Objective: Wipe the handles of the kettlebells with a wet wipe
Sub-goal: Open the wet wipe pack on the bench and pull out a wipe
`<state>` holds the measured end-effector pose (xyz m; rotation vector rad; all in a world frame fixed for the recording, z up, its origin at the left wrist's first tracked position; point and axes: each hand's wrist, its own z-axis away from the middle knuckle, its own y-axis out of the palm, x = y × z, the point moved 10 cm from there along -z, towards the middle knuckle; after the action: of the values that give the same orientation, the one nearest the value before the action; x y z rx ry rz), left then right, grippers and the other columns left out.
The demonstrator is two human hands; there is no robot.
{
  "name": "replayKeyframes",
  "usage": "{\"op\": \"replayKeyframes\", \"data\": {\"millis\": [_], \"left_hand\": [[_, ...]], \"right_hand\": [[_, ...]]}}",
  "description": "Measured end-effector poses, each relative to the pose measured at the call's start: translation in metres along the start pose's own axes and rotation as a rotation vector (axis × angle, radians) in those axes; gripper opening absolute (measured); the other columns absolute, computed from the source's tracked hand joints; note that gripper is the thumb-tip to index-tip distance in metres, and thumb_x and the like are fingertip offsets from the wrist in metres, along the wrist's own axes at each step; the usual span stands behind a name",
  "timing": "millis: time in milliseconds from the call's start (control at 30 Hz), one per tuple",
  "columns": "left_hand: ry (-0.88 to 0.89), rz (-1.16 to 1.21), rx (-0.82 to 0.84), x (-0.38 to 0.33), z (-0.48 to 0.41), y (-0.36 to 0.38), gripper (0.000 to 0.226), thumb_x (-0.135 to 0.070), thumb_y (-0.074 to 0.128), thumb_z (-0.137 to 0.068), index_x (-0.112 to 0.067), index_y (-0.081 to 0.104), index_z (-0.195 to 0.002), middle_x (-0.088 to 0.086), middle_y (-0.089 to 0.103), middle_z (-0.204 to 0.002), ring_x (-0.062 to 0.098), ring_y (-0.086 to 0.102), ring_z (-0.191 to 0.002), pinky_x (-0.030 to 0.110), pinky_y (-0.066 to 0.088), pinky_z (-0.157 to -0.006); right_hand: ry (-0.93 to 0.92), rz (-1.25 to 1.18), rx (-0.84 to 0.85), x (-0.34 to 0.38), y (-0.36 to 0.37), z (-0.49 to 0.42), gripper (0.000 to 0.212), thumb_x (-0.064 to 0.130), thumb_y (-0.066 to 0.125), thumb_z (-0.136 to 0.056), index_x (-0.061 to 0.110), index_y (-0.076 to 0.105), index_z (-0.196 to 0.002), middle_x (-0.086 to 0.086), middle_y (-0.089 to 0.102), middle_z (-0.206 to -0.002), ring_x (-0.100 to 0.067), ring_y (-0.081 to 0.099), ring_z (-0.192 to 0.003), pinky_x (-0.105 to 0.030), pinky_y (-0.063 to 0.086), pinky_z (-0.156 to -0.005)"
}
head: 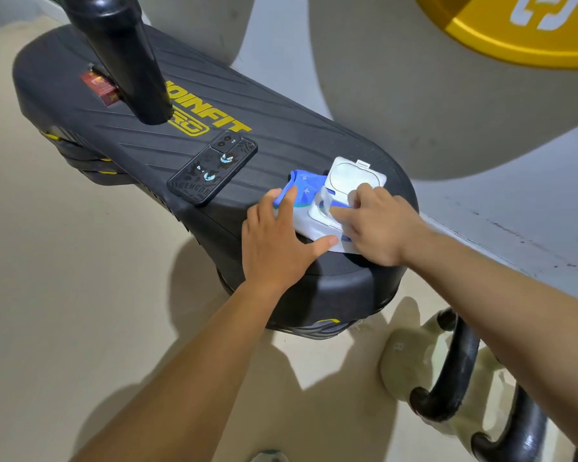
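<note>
The near end of the base [281,135] is occupied by a wipes pack [314,228]; its middle is blocked by a phone [212,168], its far end by a post [121,55]. Bare surface is left along the right edge. The floor off the near right corner is taken by kettlebells [401,361].

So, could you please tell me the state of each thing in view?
Wipe pack: lid flipped open.
Left grip: straight fingers pressing on the pack.
Right grip: fingers at the pack's opening, hold unclear.
Phone: face down on the black base.
Kettlebells: upright on floor, handles untouched.
</note>
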<state>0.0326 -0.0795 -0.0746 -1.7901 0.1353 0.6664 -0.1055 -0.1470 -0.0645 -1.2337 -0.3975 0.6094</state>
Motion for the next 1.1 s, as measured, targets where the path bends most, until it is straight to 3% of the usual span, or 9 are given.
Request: {"op": "replayKeyframes", "data": {"millis": [100,167,233,300,433,600,733,933,1100], "left_hand": [[-0.08,0.173,-0.056,0.005,0.0,-0.007,0.063,-0.07,0.059,-0.072,-0.029,0.059,-0.12,-0.006,0.052,-0.12,0.017,0.049,-0.107,0.033,0.043,-0.094],[-0.169,0.307,-0.058,0.01,-0.003,-0.009,0.03,-0.053,0.059,-0.086,-0.027,0.064,-0.101,-0.006,0.054,-0.101,0.013,0.052,-0.09,0.027,0.045,-0.081],[-0.232,0.326,-0.035,0.013,-0.008,-0.009,0.017,-0.038,0.054,-0.094,-0.025,0.064,-0.092,-0.005,0.055,-0.092,0.012,0.051,-0.081,0.019,0.038,-0.064],[-0.225,0.292,-0.009,0.01,-0.012,-0.008,0.016,-0.032,0.053,-0.094,-0.023,0.065,-0.09,-0.004,0.061,-0.09,0.014,0.054,-0.081,0.022,0.035,-0.062],[-0.221,0.238,0.027,0.007,-0.017,-0.002,0.006,-0.032,0.062,-0.09,-0.026,0.06,-0.089,-0.005,0.067,-0.093,0.017,0.059,-0.085,0.033,0.047,-0.076],[-0.184,0.235,-0.002,0.004,-0.017,-0.003,0.006,-0.029,0.065,-0.089,-0.025,0.061,-0.089,-0.004,0.067,-0.094,0.014,0.058,-0.084,0.029,0.044,-0.073],[-0.158,0.271,-0.036,0.003,-0.016,-0.004,0.005,-0.027,0.066,-0.088,-0.024,0.063,-0.091,-0.005,0.066,-0.093,0.011,0.056,-0.082,0.023,0.038,-0.071],[-0.116,0.291,-0.033,-0.004,-0.025,-0.006,0.008,-0.021,0.068,-0.087,-0.026,0.061,-0.088,-0.009,0.057,-0.087,0.009,0.052,-0.078,0.012,0.031,-0.06],[-0.1,0.302,-0.029,-0.004,-0.028,-0.004,0.009,-0.021,0.068,-0.086,-0.027,0.062,-0.088,-0.011,0.056,-0.086,0.01,0.052,-0.078,0.016,0.032,-0.067]], "right_hand": [[0.009,0.248,-0.151,0.006,-0.007,0.012,0.041,0.034,0.047,-0.093,0.029,0.046,-0.134,-0.009,0.038,-0.136,-0.035,0.041,-0.116,-0.043,0.038,-0.093],[0.024,0.303,-0.219,0.003,-0.014,0.015,0.053,0.025,0.049,-0.089,0.026,0.042,-0.141,-0.011,0.036,-0.147,-0.036,0.044,-0.117,-0.043,0.039,-0.09],[0.03,0.348,-0.212,0.001,-0.016,0.016,0.054,0.023,0.048,-0.088,0.022,0.042,-0.141,-0.011,0.036,-0.148,-0.035,0.048,-0.114,-0.041,0.04,-0.084],[0.029,0.375,-0.161,0.001,-0.014,0.015,0.048,0.023,0.046,-0.089,0.018,0.045,-0.137,-0.011,0.038,-0.143,-0.033,0.048,-0.114,-0.039,0.036,-0.08],[0.061,0.268,-0.085,-0.004,-0.022,0.004,0.031,0.02,0.047,-0.094,0.014,0.061,-0.121,-0.009,0.042,-0.131,-0.032,0.05,-0.113,-0.037,0.034,-0.075],[0.103,0.011,-0.063,-0.015,-0.031,-0.013,0.033,0.025,0.046,-0.1,0.021,0.069,-0.124,-0.008,0.047,-0.127,-0.034,0.055,-0.117,-0.037,0.043,-0.075],[0.12,-0.059,-0.078,-0.024,-0.035,-0.022,0.025,0.019,0.054,-0.095,0.029,0.074,-0.108,-0.006,0.05,-0.127,-0.034,0.056,-0.095,-0.035,0.042,-0.074],[0.173,-0.152,-0.198,-0.031,-0.031,-0.03,0.019,0.017,0.063,-0.09,0.024,0.077,-0.101,-0.004,0.051,-0.121,-0.035,0.061,-0.106,-0.034,0.041,-0.071],[0.177,-0.115,-0.262,-0.031,-0.032,-0.03,0.015,0.016,0.066,-0.089,0.023,0.077,-0.098,-0.003,0.051,-0.121,-0.029,0.051,-0.111,-0.034,0.042,-0.071]]}}
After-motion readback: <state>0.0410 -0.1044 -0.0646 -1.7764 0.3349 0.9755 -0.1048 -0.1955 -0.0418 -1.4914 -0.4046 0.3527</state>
